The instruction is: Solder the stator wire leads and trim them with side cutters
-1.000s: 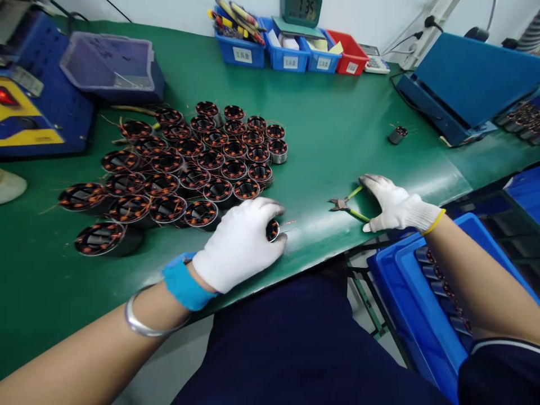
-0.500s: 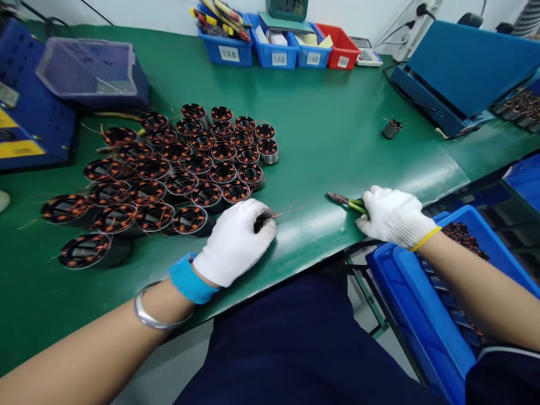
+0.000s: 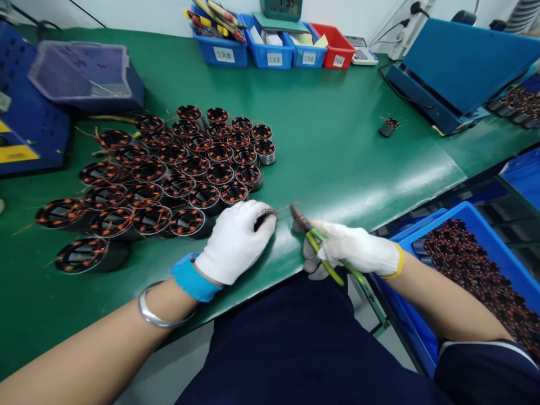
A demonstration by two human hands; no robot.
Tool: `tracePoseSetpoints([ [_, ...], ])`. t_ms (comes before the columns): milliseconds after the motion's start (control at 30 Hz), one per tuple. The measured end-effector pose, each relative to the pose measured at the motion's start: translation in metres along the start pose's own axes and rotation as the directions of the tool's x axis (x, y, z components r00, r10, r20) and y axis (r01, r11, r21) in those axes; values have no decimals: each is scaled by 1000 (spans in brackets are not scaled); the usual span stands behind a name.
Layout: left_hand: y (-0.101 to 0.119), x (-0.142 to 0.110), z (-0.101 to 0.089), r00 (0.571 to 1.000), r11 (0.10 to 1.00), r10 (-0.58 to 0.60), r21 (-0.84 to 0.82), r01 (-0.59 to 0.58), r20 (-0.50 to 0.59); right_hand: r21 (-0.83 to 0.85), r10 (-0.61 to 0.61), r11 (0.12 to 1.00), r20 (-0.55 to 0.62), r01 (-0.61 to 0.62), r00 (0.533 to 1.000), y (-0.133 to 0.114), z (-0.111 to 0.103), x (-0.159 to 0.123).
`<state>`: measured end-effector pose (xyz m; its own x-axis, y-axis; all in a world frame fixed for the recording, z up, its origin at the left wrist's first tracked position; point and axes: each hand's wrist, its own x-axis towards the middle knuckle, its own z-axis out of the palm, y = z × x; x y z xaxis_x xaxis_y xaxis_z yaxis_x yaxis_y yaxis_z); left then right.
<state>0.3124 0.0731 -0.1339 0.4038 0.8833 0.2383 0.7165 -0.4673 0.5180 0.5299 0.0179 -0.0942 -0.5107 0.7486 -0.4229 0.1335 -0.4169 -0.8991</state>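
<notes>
My left hand [image 3: 236, 242], in a white glove, is closed around a copper-wound motor stator [image 3: 262, 219] on the green table. Most of that stator is hidden by the fingers; thin copper wire ends stick out to its right. My gloved right hand [image 3: 346, 247] grips pliers [image 3: 317, 242] with green handles and dark jaws. The jaws point up and left, close to the wire ends. Whether they touch the wire I cannot tell. Left of my left hand stand several more stators [image 3: 192, 222] in a tight group, with copper windings facing up.
A single stator [image 3: 388, 127] stands at the right, before a blue machine [image 3: 472, 73]. Below the table's right edge, a blue crate [image 3: 498, 236] holds many stators. Tool bins [image 3: 221, 53] line the back. A purple-grey plastic box [image 3: 86, 73] sits at the left.
My right hand has lifted the pliers off the table and brought them left toward the wire ends. My left hand has stayed around its stator. The view has shifted slightly.
</notes>
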Motion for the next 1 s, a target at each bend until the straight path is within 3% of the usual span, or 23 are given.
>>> tracePoseSetpoints([
  [67,0,1,0,1000,1000,6,6,-6,-7,53,61,997,36,-63,997,-1,6,7],
  [267,1,1,-1,999,999,30,13,-30,-14,-6,89,996,74,-89,993,-5,6,17],
  [400,1,0,-1,1000,999,26,22,-26,-17,-32,112,993,59,-110,992,-5,7,13],
  [567,0,1,-1,999,999,34,13,-34,-13,-26,52,998,62,-50,997,-3,6,17],
  [767,0,2,0,999,999,35,18,-35,-1,25,129,991,2,-129,992,-2,10,26],
  [867,6,-3,-6,1000,994,14,107,-15,8,-147,103,983,-36,-107,994,-5,7,21],
  [933,12,-10,-13,1000,961,-24,274,26,-10,-460,24,884,-143,-88,989,-8,2,16],
  [1000,17,-17,-20,997,900,-72,430,72,-16,-785,-146,600,-298,-155,944,-9,-5,11],
])
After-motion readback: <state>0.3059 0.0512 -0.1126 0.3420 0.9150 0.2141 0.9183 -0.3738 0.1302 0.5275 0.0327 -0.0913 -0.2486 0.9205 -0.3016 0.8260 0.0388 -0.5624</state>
